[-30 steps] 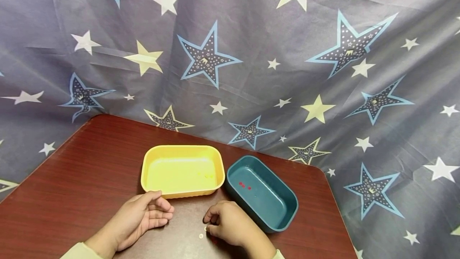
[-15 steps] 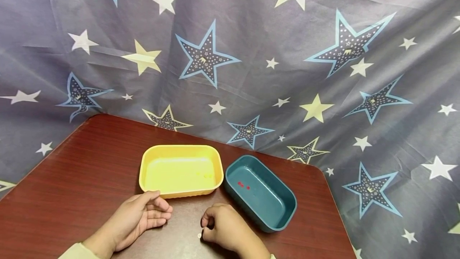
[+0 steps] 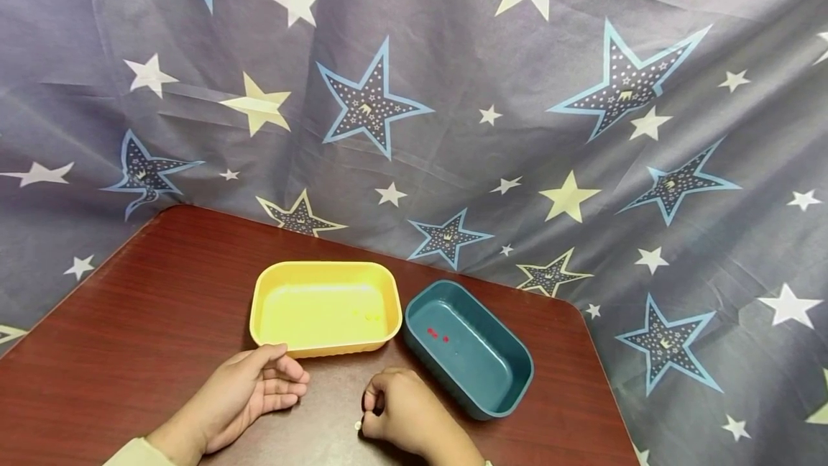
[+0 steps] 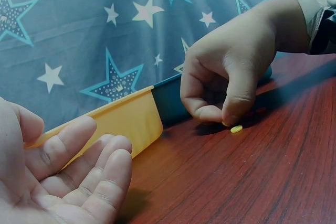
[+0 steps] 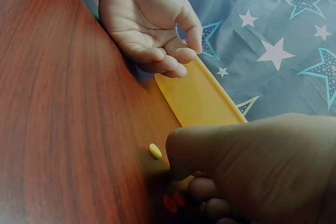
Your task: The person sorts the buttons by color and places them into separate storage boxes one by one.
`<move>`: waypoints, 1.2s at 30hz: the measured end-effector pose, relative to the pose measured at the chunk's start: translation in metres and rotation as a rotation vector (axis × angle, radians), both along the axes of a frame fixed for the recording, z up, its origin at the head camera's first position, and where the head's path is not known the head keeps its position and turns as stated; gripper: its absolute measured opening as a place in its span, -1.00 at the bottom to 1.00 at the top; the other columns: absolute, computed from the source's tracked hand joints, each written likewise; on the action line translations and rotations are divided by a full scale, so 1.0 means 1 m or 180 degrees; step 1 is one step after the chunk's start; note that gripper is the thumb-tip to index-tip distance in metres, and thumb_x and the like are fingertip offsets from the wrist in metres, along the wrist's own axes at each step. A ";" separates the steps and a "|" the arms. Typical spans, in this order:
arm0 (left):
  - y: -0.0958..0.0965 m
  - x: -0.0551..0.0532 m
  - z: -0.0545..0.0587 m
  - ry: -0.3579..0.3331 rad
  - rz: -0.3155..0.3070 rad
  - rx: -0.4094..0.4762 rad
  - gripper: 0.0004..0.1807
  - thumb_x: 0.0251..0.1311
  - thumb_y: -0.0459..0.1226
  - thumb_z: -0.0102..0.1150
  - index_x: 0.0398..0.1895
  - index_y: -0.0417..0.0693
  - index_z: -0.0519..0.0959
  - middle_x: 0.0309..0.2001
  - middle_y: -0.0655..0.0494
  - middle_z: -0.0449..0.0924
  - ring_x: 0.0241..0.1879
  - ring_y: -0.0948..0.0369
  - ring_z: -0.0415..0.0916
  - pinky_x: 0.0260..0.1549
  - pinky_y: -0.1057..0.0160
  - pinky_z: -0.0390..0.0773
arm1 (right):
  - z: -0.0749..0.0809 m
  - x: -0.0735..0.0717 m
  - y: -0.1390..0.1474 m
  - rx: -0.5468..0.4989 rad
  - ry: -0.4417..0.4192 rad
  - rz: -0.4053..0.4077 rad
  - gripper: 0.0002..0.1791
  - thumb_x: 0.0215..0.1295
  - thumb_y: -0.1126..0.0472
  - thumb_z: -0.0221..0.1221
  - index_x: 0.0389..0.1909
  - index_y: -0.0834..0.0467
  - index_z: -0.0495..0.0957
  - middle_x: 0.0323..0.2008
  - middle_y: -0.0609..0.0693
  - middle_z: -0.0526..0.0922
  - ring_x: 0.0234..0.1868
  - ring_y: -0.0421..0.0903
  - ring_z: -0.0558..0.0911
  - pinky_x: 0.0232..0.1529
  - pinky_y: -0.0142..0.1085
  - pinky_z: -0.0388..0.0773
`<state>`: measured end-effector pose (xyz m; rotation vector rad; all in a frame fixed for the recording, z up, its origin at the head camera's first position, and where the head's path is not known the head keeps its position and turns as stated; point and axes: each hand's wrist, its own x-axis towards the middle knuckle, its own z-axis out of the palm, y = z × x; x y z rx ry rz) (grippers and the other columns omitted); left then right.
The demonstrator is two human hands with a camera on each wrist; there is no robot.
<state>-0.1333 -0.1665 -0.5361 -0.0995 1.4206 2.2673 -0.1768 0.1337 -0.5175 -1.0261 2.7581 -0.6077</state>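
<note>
My right hand (image 3: 404,412) is low over the table, thumb and index fingertips pinched together. A sliver of a small yellow disc (image 4: 226,124) shows at those fingertips in the left wrist view. Another small yellow disc (image 4: 237,129) lies on the table beside them. Beneath the right hand, in the right wrist view, are small red discs (image 5: 169,203). My left hand (image 3: 249,398) holds nothing, palm turned inward and fingers loosely bent, its thumb tip overlapping the near rim of the yellow tub (image 3: 326,346) in the head view.
A dark teal tub (image 3: 511,351) stands angled to the right of the yellow one, with several small red discs (image 3: 432,333) in it. Small yellow discs (image 3: 371,317) lie inside the yellow tub. A star-patterned curtain (image 3: 453,128) hangs behind the brown table (image 3: 162,308).
My right hand has shifted slightly left and drawn its thumb and index finger together at one of the two pale discs seen earlier. The left hand has stayed in place.
</note>
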 end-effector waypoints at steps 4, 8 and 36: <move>0.000 -0.001 0.000 -0.0010 0.0005 0.0003 -0.51 0.60 0.07 -0.04 -0.09 -0.18 0.64 -0.04 -0.08 0.73 0.01 0.06 0.72 0.09 0.07 0.74 | -0.002 -0.002 0.003 -0.0138 0.0049 0.0099 -0.71 -0.11 0.15 0.49 -0.60 -0.18 0.51 -0.61 -0.44 0.41 -0.49 -0.51 0.35 -0.38 -0.64 0.32; 0.000 -0.001 0.000 -0.0004 -0.0008 0.0023 -0.50 0.61 0.08 -0.06 -0.09 -0.17 0.64 -0.04 -0.07 0.73 0.01 0.06 0.72 0.09 0.07 0.74 | -0.005 -0.003 0.007 -0.0508 -0.0230 0.0046 -0.75 -0.06 0.27 0.43 -0.52 -0.12 0.57 -0.63 -0.44 0.48 -0.59 -0.57 0.39 -0.49 -0.65 0.41; -0.003 -0.002 -0.006 0.0160 -0.0149 0.0258 -0.50 0.69 -0.01 -0.21 -0.12 -0.18 0.63 -0.05 -0.08 0.75 -0.04 0.10 0.75 0.03 0.11 0.76 | -0.002 -0.004 0.008 -0.0973 -0.1171 -0.0306 -0.85 0.27 0.25 0.36 -0.39 -0.10 0.74 -0.57 -0.32 0.63 -0.52 -0.42 0.56 -0.46 -0.49 0.57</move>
